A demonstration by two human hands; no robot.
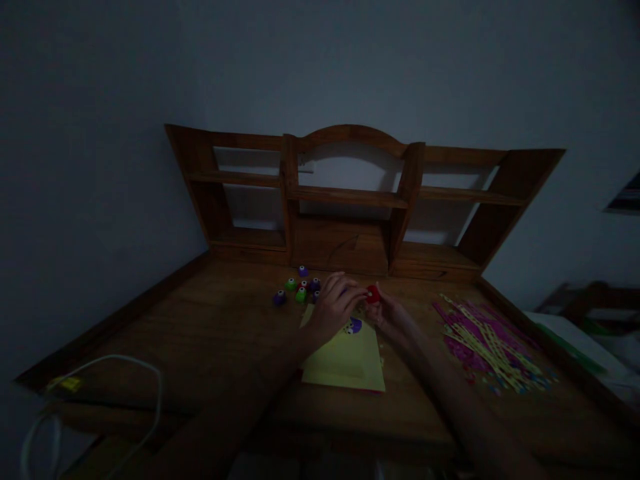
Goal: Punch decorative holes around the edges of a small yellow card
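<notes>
Dim light covers the pale wall (pixel 350 67) and the wooden desk (pixel 200 333); along its back edge I see a wooden shelf unit (pixel 345 196), with a socket plate (pixel 306 164) showing through an opening. Near the desk's middle, I have the right hand (pixel 384 312) clamped on a small red piece (pixel 373 295), held above the far right part of some yellow paper (pixel 340 367); the left hand (pixel 336 301) reaches in from the other side, its fingertips at a pale spot on that piece; from my end I cannot tell whether they pinch anything. Purple-and-white bits (pixel 355 325) lie on the paper below the hands; to the left I make out a loose cluster of small green pieces (pixel 301 295) and purple pieces (pixel 279 298) with eye-like white spots; well apart on the right lies a heap of pale yellow strips (pixel 493 340) over pink material (pixel 463 353); a white cable (pixel 159 393) loops at the near left.
</notes>
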